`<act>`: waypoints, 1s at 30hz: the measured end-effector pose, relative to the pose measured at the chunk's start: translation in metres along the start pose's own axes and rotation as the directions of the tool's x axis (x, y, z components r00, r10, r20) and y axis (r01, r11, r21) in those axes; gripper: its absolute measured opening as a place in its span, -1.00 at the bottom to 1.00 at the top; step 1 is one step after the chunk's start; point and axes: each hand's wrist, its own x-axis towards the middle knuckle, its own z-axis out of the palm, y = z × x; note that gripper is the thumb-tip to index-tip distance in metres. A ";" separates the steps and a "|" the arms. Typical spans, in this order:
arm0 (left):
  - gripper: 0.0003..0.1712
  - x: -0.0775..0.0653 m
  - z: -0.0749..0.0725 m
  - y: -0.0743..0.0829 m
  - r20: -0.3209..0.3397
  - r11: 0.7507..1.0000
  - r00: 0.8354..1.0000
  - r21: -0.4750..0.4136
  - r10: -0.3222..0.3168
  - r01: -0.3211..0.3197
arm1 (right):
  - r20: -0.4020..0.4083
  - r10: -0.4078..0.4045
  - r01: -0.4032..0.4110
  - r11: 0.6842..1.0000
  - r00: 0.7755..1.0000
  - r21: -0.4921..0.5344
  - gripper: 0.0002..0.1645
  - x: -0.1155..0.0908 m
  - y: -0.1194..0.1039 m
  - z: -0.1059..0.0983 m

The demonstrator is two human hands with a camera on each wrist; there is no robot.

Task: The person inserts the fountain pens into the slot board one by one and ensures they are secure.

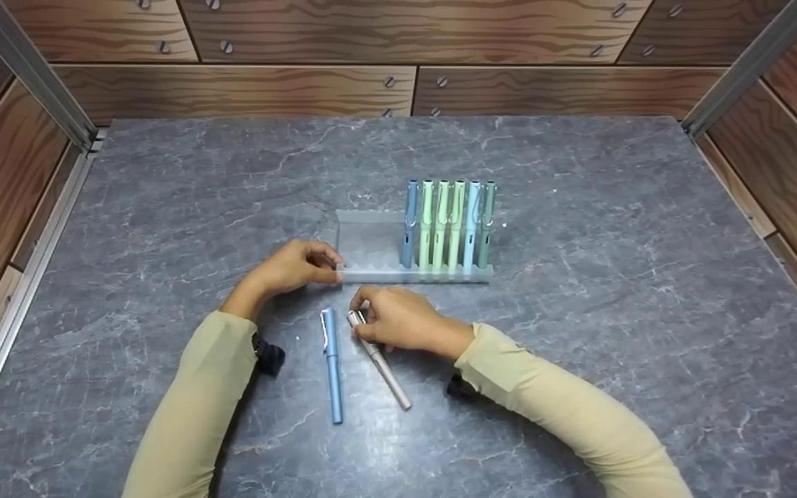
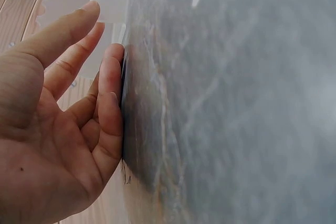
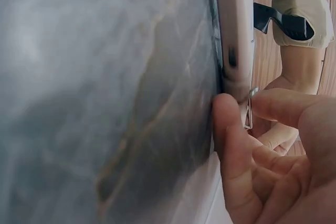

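Observation:
My left hand [image 1: 295,266] pinches the left end of a clear pen stand [image 1: 371,242] between thumb and forefinger. In the left wrist view, the other fingers [image 2: 110,114] are bent and rest against the tabletop. My right hand [image 1: 402,318] pinches the cap end of a silvery-pink pen [image 1: 391,380], which lies slanted on the table. In the right wrist view, thumb and fingers close on that pen [image 3: 236,24] near its clip. A metallic blue pen [image 1: 333,373] lies to its left, clip end toward the stand.
Several capped pens stand side by side in the stand's right part: a dark blue pen [image 1: 409,228], light green pens [image 1: 442,228], a light blue pen [image 1: 472,228] and a dark green pen [image 1: 487,228]. Wood-patterned panels [image 1: 232,90] and metal posts [image 1: 39,76] border the grey marbled table [image 1: 613,277].

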 end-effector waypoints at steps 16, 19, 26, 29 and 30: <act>-0.70 -0.001 0.000 0.001 -0.003 1.000 1.000 0.003 -0.003 0.003 | 0.047 0.009 -0.016 0.989 0.999 0.146 -0.59 -0.001 0.006 -0.003; -0.71 0.000 0.000 0.001 -0.004 1.000 1.000 0.007 0.003 -0.003 | 0.053 0.007 -0.017 0.982 0.999 0.186 -0.59 -0.001 0.008 -0.005; -0.72 -0.001 -0.001 0.002 -0.002 1.000 1.000 0.009 -0.004 0.004 | 0.043 -0.001 -0.010 0.962 0.999 0.274 -0.59 0.000 0.013 -0.009; -0.71 -0.002 0.000 0.002 -0.006 1.000 1.000 0.010 -0.008 0.008 | 0.037 0.008 -0.019 0.952 0.999 0.305 -0.57 -0.001 0.014 -0.011; -0.71 -0.001 0.000 0.002 -0.006 1.000 1.000 0.008 -0.009 0.009 | 0.032 0.009 -0.019 0.949 0.999 0.315 -0.57 -0.001 0.014 -0.012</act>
